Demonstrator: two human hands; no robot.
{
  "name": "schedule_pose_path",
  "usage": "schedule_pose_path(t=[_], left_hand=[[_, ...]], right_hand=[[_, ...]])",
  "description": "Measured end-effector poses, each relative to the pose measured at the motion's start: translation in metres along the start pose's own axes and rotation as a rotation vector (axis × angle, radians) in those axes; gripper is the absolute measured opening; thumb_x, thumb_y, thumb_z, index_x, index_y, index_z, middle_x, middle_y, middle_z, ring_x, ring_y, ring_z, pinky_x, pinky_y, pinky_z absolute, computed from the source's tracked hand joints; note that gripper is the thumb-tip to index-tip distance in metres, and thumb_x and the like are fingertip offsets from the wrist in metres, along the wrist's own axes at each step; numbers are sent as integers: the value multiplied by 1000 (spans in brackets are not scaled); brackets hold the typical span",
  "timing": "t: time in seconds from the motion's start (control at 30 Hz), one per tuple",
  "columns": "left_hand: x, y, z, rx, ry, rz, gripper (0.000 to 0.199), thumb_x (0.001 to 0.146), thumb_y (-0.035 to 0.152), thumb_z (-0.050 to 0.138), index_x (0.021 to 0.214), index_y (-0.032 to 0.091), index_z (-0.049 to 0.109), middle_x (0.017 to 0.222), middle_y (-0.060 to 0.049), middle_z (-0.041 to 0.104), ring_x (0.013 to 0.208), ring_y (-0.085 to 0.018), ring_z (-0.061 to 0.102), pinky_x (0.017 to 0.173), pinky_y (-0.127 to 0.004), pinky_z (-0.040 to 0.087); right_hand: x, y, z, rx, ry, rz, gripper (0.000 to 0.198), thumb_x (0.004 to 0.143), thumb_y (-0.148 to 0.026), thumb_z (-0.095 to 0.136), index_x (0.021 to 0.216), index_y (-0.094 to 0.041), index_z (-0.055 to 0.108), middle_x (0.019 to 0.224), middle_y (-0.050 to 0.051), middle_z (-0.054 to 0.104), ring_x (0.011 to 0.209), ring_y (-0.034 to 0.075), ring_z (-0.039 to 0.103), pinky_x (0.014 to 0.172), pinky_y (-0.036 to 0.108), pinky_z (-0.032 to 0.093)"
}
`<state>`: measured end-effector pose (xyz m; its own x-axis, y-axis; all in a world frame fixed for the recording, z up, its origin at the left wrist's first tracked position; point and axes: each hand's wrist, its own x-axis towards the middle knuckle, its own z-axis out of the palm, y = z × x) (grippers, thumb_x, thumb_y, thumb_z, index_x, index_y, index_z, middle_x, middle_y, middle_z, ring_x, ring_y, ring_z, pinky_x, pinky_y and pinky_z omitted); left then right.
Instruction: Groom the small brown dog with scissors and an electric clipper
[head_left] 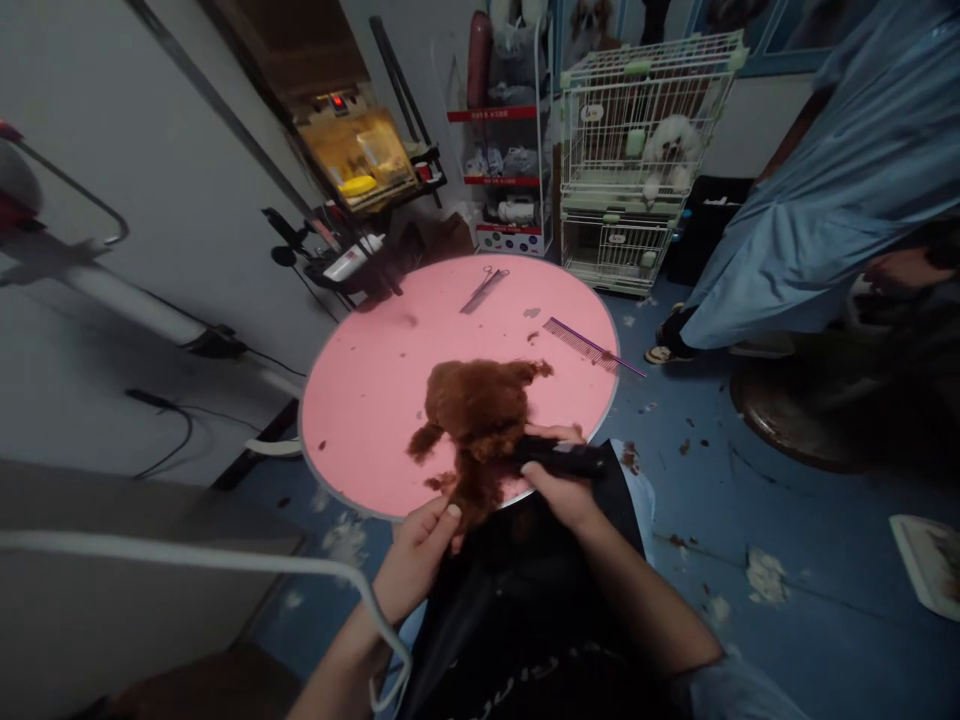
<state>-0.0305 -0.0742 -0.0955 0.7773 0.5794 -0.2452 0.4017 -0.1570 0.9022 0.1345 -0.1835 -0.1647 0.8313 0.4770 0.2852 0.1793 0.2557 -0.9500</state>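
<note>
A small brown curly-haired dog (480,400) is on the round pink table (360,400), close to its near edge. My left hand (424,540) pinches one of the dog's legs at the table's rim. In my right hand (559,485) is a black hair clipper (566,457), its front end against the dog's fur at the side. A purple-backed comb (585,345) lies on the right of the table. Farther back rest scissors (491,280) beside a second comb (482,292). Loose brown tufts are scattered around the dog.
A white curved tube (300,565) crosses the lower left. Stacked wire cages (637,150) hold a white dog (670,155) behind the table. A person in blue clothing (832,170) stands at the right, near a brown round stool (787,420). Shelves (510,145) stand at the back.
</note>
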Motion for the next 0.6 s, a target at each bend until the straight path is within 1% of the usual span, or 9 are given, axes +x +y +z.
schedule_pose_path(t=[0.1,0.17,0.23,0.27,0.3,0.37,0.43,0.53,0.6], left_hand=[[8,16,-11,-80,-28,48,58,81,71,46,56,19,43,51,2,41,51,-10,36,52,-24,31],[14,31,-18,-88,-33,79,57,83,69,47,55,19,42,50,3,39,49,-9,34,51,-24,29],[21,51,-21,-56,-41,115,56,83,66,48,54,19,40,48,4,37,48,-9,33,49,-24,28],[25,62,-22,-30,-47,131,54,82,65,49,53,20,40,48,4,37,47,-8,33,48,-23,28],[29,73,-22,0,-53,143,52,81,63,51,53,20,41,47,4,37,46,-8,33,47,-23,28],[37,93,-23,65,-64,145,47,78,60,53,56,18,47,47,4,39,44,-8,34,45,-22,27],[44,110,-23,121,-70,148,44,76,58,53,60,17,52,47,3,41,44,-8,35,44,-21,27],[52,128,-24,135,-79,163,41,75,55,54,62,17,53,46,4,37,42,-7,30,42,-20,22],[55,136,-23,104,-81,172,39,74,54,55,61,17,52,45,5,34,41,-7,27,40,-20,19]], right_hand=[[-13,2,11,-128,-124,-12,33,68,-33,74,96,-24,62,95,4,71,90,23,69,83,38,57],[-20,4,13,-105,-73,-62,29,71,-32,72,97,-24,60,96,4,71,90,23,69,84,39,56],[-22,6,15,-13,29,-140,30,76,-32,69,101,-24,57,104,7,70,100,24,68,91,43,54],[-21,5,16,23,53,-167,31,77,-33,68,104,-24,56,110,8,69,105,25,67,95,44,53],[-20,5,17,39,50,-178,33,78,-34,68,106,-24,55,114,9,69,109,25,65,97,46,51],[-15,2,19,15,-15,-161,37,76,-37,70,108,-24,56,117,9,68,111,26,65,98,46,51],[-11,-1,20,-17,-33,-154,36,77,-38,71,106,-23,58,112,9,70,106,25,67,96,44,52],[-8,-6,19,27,136,-268,34,81,-44,68,103,-24,54,105,8,70,100,23,69,95,46,52],[-6,-11,19,71,230,-344,39,81,-51,67,104,-25,50,107,8,69,103,24,68,96,48,51]])
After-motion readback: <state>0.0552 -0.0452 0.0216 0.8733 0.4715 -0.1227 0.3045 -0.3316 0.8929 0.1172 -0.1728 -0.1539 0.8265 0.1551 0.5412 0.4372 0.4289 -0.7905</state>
